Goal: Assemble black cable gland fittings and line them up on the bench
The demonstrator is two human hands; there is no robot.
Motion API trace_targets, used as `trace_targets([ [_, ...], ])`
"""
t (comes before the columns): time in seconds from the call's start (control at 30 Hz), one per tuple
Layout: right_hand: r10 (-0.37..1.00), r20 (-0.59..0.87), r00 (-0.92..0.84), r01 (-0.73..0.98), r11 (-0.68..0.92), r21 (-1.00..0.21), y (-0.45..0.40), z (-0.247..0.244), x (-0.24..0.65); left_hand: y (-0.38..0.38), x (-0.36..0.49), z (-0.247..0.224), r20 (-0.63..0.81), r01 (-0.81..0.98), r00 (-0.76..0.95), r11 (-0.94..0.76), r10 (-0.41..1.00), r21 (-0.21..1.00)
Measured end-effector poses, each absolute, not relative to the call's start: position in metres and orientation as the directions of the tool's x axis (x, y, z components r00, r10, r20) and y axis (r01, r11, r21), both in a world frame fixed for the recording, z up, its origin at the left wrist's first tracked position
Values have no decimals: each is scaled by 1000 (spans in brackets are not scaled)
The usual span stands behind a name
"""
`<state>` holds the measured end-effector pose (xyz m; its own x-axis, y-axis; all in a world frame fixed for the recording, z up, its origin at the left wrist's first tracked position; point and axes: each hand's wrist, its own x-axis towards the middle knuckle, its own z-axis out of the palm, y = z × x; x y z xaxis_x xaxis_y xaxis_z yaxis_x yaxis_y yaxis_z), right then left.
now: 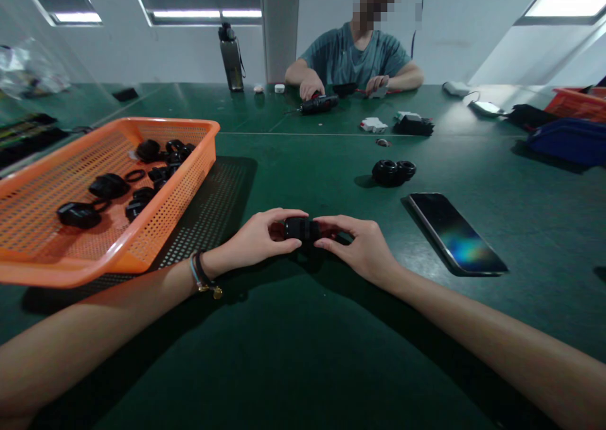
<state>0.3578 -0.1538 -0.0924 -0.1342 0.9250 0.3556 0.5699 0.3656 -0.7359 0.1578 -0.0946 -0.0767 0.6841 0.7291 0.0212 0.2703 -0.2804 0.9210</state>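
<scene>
Between my two hands, just above the green table, is a black cylindrical plastic fitting (303,229) lying sideways. My left hand (265,233) grips its left end between thumb and fingers. At the other end, my right hand (362,244) pinches it the same way. To the left stands an orange perforated basket (182,212) with several black fittings (108,185) and a black ring (135,175) in it. Beyond my right hand, a small group of black round fittings (394,172) sits on the table.
A smartphone (457,233) lies right of my right hand. Across the green table (303,354), a person (357,57) has a hand on a black power drill (319,104). A bottle (231,60) stands at the back; a blue bin (568,141) is at the far right.
</scene>
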Motion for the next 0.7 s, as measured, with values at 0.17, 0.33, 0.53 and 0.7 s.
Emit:
trace_targets([
  [0.17, 926, 351, -136, 585, 361, -726, -153, -93, 358, -95, 159, -76, 8, 289, 680, -278, 733, 916],
  [0.33, 927, 350, -137, 598, 359, -717, -153, -93, 357, -94, 158, -78, 21, 289, 679, -294, 734, 911],
  [0.53, 931, 340, -131, 596, 348, -724, -153, -92, 357, -95, 158, -80, 24, 283, 680, -293, 733, 913],
  [0.7, 934, 333, -130, 594, 342, -728, -153, -92, 357, -94, 158, -79, 35, 276, 681, -300, 731, 913],
])
